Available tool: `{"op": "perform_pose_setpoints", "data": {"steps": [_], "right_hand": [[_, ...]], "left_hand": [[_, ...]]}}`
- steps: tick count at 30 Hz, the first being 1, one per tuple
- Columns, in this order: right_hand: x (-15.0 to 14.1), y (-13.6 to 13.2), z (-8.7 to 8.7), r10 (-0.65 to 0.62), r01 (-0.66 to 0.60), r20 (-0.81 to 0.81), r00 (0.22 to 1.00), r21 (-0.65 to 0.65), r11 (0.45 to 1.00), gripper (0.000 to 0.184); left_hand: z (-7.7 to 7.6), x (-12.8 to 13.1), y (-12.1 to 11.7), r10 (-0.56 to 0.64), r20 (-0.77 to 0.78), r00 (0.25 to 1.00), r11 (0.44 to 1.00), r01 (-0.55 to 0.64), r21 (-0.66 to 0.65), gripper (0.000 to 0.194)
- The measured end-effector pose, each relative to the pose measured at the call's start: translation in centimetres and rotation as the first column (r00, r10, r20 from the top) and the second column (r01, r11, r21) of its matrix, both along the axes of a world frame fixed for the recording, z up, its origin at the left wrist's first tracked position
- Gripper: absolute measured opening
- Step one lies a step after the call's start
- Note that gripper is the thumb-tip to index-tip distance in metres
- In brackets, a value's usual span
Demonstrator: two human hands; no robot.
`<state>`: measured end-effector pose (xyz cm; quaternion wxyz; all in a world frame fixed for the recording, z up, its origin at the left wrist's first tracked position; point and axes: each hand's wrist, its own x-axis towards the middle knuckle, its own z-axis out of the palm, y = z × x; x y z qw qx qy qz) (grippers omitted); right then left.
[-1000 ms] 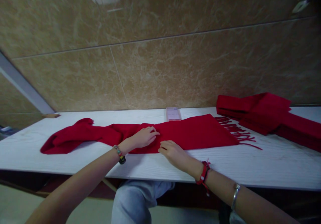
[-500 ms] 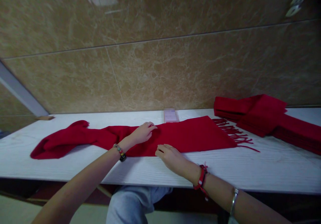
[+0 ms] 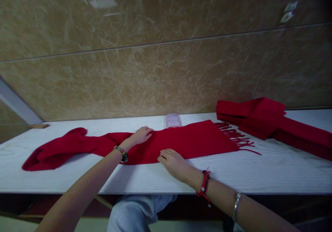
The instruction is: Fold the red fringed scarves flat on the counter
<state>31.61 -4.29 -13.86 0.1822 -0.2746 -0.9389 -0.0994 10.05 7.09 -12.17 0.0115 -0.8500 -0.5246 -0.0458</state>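
- Red fringed scarf (image 3: 192,138): under left grip (image 3: 141,135) toward far edge, right grip (image 3: 171,161) at near edge
- Fringe (image 3: 233,134): right of both
- Can't tell if either's pinching

desk (image 3: 259,178): white, wood-grained | fringed red scarf (image 3: 192,138): laid flat toward right, bunched at left end | folded red cloth (image 3: 261,117): right side, near scarf | pale purple pad (image 3: 172,119): just behind scarf | brown block (image 3: 38,126): far left corner

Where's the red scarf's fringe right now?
In the head view, the fringe is right of centre, at the right end of the scarf, beside the folded red cloth.
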Motion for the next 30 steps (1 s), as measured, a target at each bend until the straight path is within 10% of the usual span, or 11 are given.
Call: {"op": "perform_pose_setpoints", "data": {"steps": [14, 30], "right_hand": [[-1.5, -1.4, 1.6, -0.006, -0.017, 0.126, 0.992, 0.182, 0.983, 0.01], [-2.2, -2.3, 1.5, -0.17, 0.151, 0.188, 0.967, 0.113, 0.982, 0.011]], "left_hand": [[2.3, 1.4, 5.5, -0.097, 0.166, 0.981, 0.925, 0.15, -0.349, 0.029], [1.5, 3.6, 5.5, -0.079, 0.377, 0.923, 0.902, 0.227, -0.367, 0.023]]}}
